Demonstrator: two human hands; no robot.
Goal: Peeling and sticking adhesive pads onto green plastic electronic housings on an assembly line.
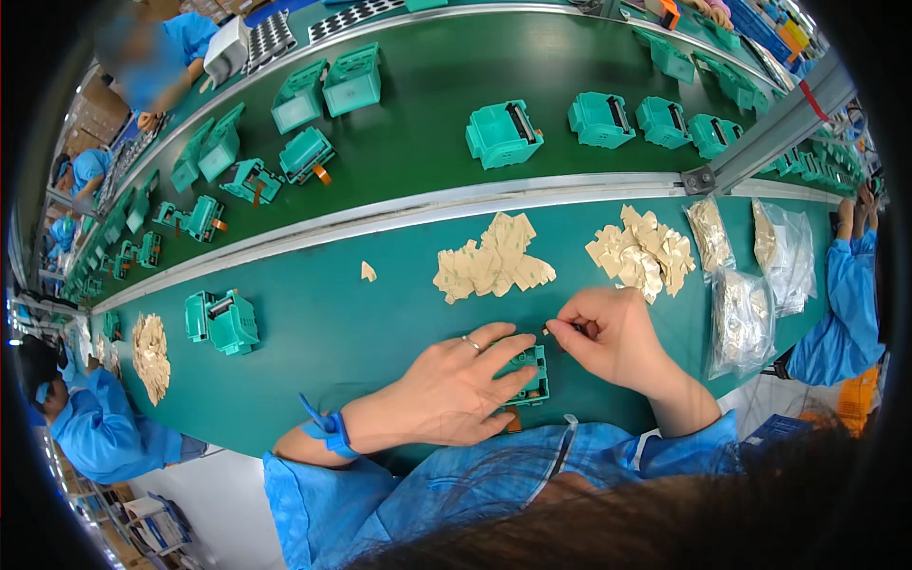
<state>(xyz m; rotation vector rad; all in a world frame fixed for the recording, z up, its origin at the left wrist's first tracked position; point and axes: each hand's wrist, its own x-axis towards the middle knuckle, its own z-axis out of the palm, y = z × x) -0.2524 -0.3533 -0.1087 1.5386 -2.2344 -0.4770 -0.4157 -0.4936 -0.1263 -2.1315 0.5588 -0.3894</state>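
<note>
My left hand [446,385], with a ring and a blue wrist strap, lies over a small green plastic housing [541,366] on the green bench. Its fingers grip the housing and hide most of it; an orange flex strip [514,419] sticks out at the near side. Just to the right and above the housing, my right hand [613,337] is closed in a pinch. A small dark piece [581,329] shows between its thumb and fingers, too hidden to name. Beyond the hands lie piles of small beige pieces [489,261].
More green housings [233,323] stand at the left of the bench. Clear bags of pieces [741,323] lie at the right. Past a metal rail [408,221], a green belt [427,123] carries several housings. A metal post [779,128] rises at the right. Co-workers [104,418] sit on both sides.
</note>
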